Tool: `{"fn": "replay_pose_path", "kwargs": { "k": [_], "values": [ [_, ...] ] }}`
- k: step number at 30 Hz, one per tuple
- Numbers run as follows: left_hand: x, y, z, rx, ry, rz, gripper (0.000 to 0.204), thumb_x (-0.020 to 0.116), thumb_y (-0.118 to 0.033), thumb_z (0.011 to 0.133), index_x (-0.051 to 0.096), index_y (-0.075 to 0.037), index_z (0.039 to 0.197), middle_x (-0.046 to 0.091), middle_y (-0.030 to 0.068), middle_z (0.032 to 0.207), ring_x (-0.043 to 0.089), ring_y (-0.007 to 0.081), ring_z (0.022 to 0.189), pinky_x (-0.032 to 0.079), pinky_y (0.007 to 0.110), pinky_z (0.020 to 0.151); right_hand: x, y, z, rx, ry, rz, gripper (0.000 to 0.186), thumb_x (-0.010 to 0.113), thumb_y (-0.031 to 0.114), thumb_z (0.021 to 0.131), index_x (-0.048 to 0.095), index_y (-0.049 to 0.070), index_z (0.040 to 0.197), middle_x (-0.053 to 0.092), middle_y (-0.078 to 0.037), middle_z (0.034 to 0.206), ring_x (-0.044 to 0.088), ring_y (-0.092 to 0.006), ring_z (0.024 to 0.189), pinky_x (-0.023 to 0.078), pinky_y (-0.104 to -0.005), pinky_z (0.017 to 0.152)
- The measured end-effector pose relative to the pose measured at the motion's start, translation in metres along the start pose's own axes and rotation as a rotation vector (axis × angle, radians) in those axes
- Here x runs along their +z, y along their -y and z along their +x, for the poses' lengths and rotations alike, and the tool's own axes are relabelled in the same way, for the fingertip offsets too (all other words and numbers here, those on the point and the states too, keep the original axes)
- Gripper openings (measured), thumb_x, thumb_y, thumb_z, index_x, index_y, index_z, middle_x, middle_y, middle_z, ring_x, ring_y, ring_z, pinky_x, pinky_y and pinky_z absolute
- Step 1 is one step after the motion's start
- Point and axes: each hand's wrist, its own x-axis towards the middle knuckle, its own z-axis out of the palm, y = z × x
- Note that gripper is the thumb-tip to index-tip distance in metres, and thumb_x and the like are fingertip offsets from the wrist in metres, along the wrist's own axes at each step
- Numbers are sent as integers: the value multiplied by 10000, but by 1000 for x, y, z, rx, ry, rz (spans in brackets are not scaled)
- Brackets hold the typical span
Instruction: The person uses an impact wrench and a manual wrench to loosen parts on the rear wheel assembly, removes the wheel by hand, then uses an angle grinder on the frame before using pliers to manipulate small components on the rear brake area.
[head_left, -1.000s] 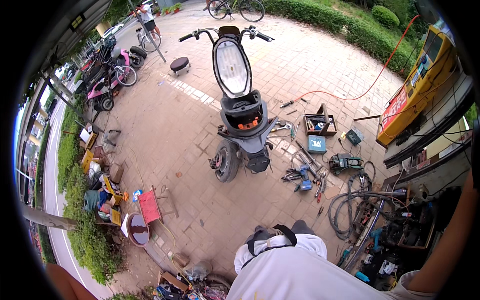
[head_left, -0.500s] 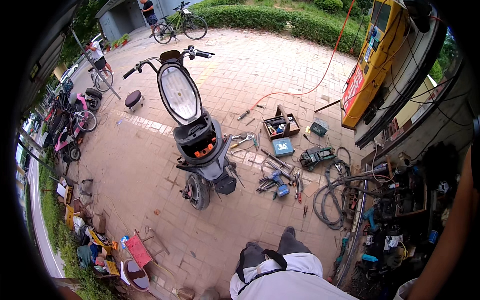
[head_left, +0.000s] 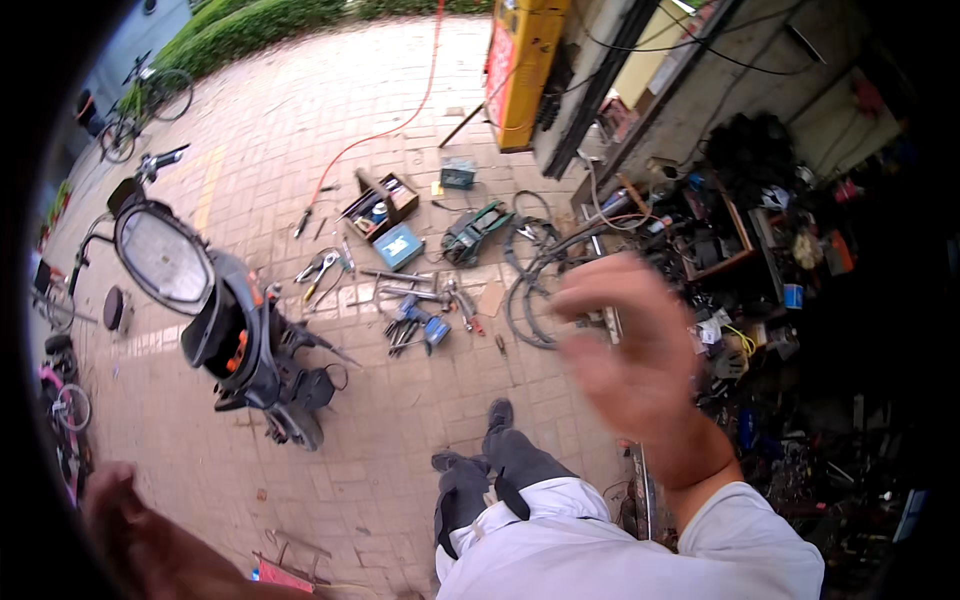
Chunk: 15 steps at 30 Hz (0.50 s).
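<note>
Holds the right hand [head_left: 640,350] aloft, blurred, with fingers curved and spread from the thumb, seen just right of the cables [head_left: 558,250]. Has the left hand [head_left: 125,500] low at the left edge; cannot tell its grip through the blur. Farther out, has the scooter [head_left: 258,350] standing ahead on the left, with seat [head_left: 168,255] flipped up. Shows mid-paving [head_left: 350,500] a drill [head_left: 434,331], a blue box [head_left: 399,246] and a toolbox [head_left: 405,207].

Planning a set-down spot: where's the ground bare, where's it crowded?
Bare: paving between the scooter and the person's shoes; also between scooter and hedge. Crowded: around the blue drill and toolbox, and the dark heap of parts on the right.
</note>
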Motion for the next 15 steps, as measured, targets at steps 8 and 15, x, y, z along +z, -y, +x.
{"fn": "replay_pose_path", "kwargs": {
  "k": [8,15],
  "values": [
    [161,75,-241,-427,1117,110,319,560,-45,851,562,47,1156,597,189,1089,569,311,1019,434,357,894,101,-61,-129,419,158,352,249,645,220,795,593,31,949,577,-139,925,563,-328,926,464,-412,798],
    [185,100,-284,-240,1352,112,371,528,-190,936,565,-34,1270,672,162,992,646,270,878,497,389,754,115,-76,-155,491,242,337,266,637,240,789,598,37,957,586,-133,949,561,-325,960,469,-442,820]
  ]
}}
